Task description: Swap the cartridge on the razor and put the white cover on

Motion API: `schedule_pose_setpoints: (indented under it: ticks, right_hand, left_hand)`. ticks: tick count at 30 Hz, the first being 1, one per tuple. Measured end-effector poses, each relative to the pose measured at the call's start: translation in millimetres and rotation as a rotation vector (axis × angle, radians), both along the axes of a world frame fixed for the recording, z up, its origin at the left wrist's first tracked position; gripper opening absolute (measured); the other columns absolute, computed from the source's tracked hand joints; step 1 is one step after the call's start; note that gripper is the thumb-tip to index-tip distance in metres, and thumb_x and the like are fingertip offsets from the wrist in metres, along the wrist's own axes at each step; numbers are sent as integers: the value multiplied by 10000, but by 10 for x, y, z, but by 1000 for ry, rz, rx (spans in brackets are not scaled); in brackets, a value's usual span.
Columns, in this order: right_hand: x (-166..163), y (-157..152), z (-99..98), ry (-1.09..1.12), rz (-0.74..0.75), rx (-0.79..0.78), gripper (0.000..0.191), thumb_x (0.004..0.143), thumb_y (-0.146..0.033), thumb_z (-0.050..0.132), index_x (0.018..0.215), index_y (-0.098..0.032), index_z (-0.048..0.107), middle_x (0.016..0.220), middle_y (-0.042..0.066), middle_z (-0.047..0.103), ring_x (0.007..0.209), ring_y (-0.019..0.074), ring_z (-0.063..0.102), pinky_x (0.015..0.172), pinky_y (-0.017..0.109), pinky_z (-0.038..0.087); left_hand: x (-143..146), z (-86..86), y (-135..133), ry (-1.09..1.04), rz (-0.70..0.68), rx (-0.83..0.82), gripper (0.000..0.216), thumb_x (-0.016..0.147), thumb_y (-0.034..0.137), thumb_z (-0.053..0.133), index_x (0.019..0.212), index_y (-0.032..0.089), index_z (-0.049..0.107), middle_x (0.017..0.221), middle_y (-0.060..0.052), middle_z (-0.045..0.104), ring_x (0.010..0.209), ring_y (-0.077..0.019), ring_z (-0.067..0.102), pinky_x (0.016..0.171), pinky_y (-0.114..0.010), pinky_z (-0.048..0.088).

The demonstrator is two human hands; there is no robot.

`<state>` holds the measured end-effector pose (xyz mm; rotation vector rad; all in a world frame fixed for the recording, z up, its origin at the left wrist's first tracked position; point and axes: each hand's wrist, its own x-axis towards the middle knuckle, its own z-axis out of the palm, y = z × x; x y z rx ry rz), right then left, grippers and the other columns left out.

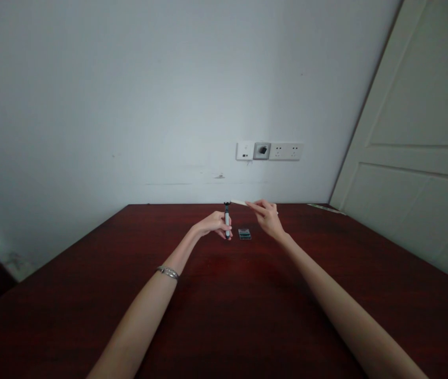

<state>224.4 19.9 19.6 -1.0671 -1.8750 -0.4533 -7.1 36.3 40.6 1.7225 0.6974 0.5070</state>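
Observation:
My left hand (216, 225) is closed around the grey-and-black handle of a razor (227, 223), which it holds upright with the dark head at the top. In my right hand (268, 217), a thin whitish stick (238, 202) is pinched between the fingers; its exact kind cannot be made out. The stick points left, and its tip is at or very near the razor's head; whether they touch is unclear. Between the two hands, a small flat dark packet (245, 234) with a clear-looking edge lies on the table.
The dark red wooden table (216, 316) reaches back to a pale wall with sockets and switches (270, 151). A flat, thin strip (325, 209) lies at the table's far right corner. A whitish panelled door (417, 158) stands along the right side.

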Motion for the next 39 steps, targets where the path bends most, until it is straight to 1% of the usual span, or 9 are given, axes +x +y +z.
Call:
schedule_pose_setpoints:
  ticks: [3,6,11,18,21,25,28,34,39]
  right_hand:
    - [54,21,-39,30,-16,-3,370,884,-174,435,1184,-342,572,907,40,587,818,164,539,769,337,322]
    - [-27,5,-21,54,-11,8,371,888,-189,437,1202,-349,556,907,37,587,818,164,542,773,338,331]
    - [-166,-49,39,-30,28,-6,379,890,-190,441,1221,-345,540,928,46,587,850,168,539,769,330,339]
    - [14,-14,14,62,17,1,336,891,-212,440,1173,-318,589,872,40,590,799,164,549,758,329,358]
    - [-45,-30,66,69,20,11,337,895,-209,429,1172,-314,591,885,40,592,801,161,549,744,317,363]
    - [-163,-75,132,-25,15,26,355,891,-187,434,1186,-321,579,917,48,586,849,168,540,746,315,348]
    - [-123,-73,104,-76,24,18,381,883,-159,436,1205,-320,562,921,51,584,843,164,536,749,314,341]
    - [63,-14,22,-35,-13,33,388,873,-147,440,1197,-317,569,895,49,584,818,167,536,740,318,347]
    - [-80,-40,95,10,18,53,373,881,-165,442,1190,-329,573,899,48,584,829,169,536,741,320,358]
  left_hand:
    - [-14,-24,22,12,13,-1,213,659,158,651,759,121,466,664,-80,657,585,-182,659,551,-292,530]
    - [-9,-52,36,31,12,7,209,663,156,649,752,123,463,657,-78,654,587,-182,658,545,-284,526]
    - [14,-29,13,59,-12,22,213,670,165,653,756,125,462,653,-73,651,592,-182,659,548,-285,524]
    - [-27,-5,29,21,-14,40,194,678,154,636,775,126,470,671,-71,657,604,-174,659,555,-277,523]
    - [-31,-44,59,41,-9,46,214,662,166,658,754,124,468,655,-69,652,594,-169,655,547,-266,518]
    - [-25,-63,68,55,-12,56,220,659,177,665,746,126,469,658,-67,651,607,-170,658,547,-258,515]
    - [-31,-46,63,44,-14,69,215,666,179,660,759,128,473,672,-68,655,624,-172,660,551,-257,515]
    - [-41,-35,70,39,16,91,225,658,191,668,743,131,469,664,-67,652,612,-176,658,537,-265,514]
    - [-31,-38,50,62,21,83,223,649,180,667,729,129,466,653,-69,647,606,-184,656,523,-273,515]
